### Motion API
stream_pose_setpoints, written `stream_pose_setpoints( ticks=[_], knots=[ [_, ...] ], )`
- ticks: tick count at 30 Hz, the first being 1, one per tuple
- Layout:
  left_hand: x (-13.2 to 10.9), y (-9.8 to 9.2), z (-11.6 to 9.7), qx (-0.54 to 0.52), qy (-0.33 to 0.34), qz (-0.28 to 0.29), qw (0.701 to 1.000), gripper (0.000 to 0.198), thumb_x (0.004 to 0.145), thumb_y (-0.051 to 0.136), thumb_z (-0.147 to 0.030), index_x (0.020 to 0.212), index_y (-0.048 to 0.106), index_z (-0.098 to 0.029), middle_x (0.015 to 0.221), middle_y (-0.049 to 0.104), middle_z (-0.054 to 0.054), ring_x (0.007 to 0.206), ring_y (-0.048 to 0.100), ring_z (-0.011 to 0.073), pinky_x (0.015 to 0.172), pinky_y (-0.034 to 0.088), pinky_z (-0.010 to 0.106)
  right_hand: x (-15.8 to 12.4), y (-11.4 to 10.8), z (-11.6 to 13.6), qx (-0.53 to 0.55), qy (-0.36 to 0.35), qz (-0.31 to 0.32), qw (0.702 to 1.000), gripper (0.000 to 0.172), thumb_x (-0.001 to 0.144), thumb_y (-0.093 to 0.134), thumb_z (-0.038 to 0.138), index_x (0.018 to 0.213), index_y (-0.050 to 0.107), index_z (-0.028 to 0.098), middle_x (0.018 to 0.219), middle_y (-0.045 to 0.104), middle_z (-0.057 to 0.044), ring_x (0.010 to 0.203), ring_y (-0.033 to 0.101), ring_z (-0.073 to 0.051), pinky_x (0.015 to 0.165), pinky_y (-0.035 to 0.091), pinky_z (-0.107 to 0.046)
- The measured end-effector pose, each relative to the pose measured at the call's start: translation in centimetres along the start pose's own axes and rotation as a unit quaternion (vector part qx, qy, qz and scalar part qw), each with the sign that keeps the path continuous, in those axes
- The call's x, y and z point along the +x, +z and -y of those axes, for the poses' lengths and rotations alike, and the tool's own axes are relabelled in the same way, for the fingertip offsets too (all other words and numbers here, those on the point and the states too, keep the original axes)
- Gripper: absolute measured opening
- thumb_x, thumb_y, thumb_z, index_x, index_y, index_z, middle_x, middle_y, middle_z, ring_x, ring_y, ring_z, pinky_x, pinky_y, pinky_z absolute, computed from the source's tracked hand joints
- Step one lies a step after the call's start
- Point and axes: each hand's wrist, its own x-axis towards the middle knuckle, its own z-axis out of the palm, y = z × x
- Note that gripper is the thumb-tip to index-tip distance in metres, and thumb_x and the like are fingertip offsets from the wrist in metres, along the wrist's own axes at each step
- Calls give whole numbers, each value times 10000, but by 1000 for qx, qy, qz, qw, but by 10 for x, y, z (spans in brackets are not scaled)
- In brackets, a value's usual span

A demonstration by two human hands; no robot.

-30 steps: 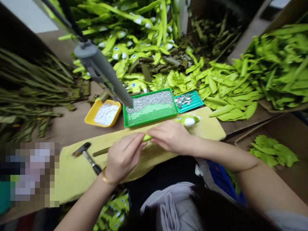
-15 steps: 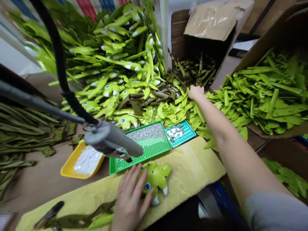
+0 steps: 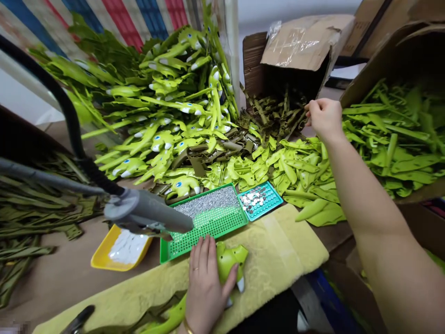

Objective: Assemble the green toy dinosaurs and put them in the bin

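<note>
My left hand [image 3: 206,283] lies flat over a lime-green plastic toy shell [image 3: 229,260] with a white tip, on the yellow cloth. Its fingers are stretched out side by side, and the thumb rests across the shell. Part of the shell is hidden under the palm. A long green and olive section [image 3: 170,315] shows left of the wrist. My right hand [image 3: 325,116] is raised at the opening of a carton [image 3: 295,55] of olive plastic pieces [image 3: 278,111]. Its fingers are curled in a pinch; a small dark bit shows at the fingertips, too small to name.
A grey screwdriver-like tool [image 3: 149,211] hangs above a green tray [image 3: 222,227] of small screws. Beside it are a teal tray [image 3: 274,202] of silvery discs and a yellow bin [image 3: 99,260] of white pieces. Lime-green parts [image 3: 139,88] pile behind and right.
My right hand has moved right and up from the heap to the carton opening. My left hand's fingers have drawn together on the shell. The view has shifted slightly.
</note>
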Motion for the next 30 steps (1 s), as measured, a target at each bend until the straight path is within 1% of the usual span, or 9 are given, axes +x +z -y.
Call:
stream_pose_setpoints(
  ticks=[3,7,11,14,18,20,23,26,30],
  knots=[
    [1,1,-1,-5,4,-5,1000,625,891,528,-431,1359,387,-40,1276,541,233,1251,468,382,1045,404,551,-17,3,3,-61,10,88,994,417,897,436,456,991,684,135,936,714,-119,820,645,-205,807,501,-360],
    [-2,-1,-2,-5,-3,-12,1000,570,883,545,-435,1302,443,-62,1261,562,225,1225,505,367,1035,425,543,-56,56,20,-91,-29,217,972,627,733,710,430,1283,577,161,1157,694,-134,990,641,-249,912,483,-384],
    [-4,-3,-3,-9,-16,-25,1000,559,879,549,-441,1294,476,-75,1250,583,219,1203,530,354,1015,442,534,-69,86,43,-69,-47,173,981,409,786,629,266,1174,634,139,1161,680,-167,1066,612,-284,994,437,-446],
    [-5,-3,-4,-20,-27,-27,999,547,878,556,-430,1282,502,-66,1245,592,221,1211,528,352,1026,431,529,-53,55,55,-42,-43,75,995,327,877,455,253,1135,630,156,1251,614,-173,1183,539,-285,1036,412,-470],
    [-4,-2,-7,-27,-28,-24,999,559,875,565,-426,1265,508,-29,1241,589,241,1210,524,360,1049,408,529,-41,-28,70,24,-45,4,999,327,911,405,345,1117,608,192,1214,633,-126,1114,600,-259,942,499,-474],
    [-3,-2,-8,-33,-29,-19,999,557,876,561,-433,1260,502,-34,1233,591,239,1200,529,363,1056,393,542,-57,-68,84,104,-71,3,992,328,925,397,367,1185,556,248,1212,648,-82,1037,654,-223,832,552,-419],
    [-1,-5,-5,-63,-27,9,998,530,881,551,-418,1270,484,-65,1242,587,222,1217,521,354,1073,370,560,-109,-110,112,282,-140,25,949,258,900,502,385,1119,621,321,1068,704,-40,947,681,-219,770,545,-406],
    [3,-15,2,-107,-3,57,993,512,871,573,-430,1237,485,-84,1273,565,217,1238,505,346,1064,397,541,-170,-120,124,298,-125,95,942,230,888,545,324,1075,677,326,919,715,-22,860,689,-184,789,524,-415],
    [10,-38,12,-137,29,97,985,493,798,681,-503,1084,520,-135,1282,558,207,1225,507,351,1019,436,532,-241,-85,89,377,-33,105,920,255,836,644,370,1084,686,407,976,719,-15,894,690,-222,888,550,-458]
  ],
)
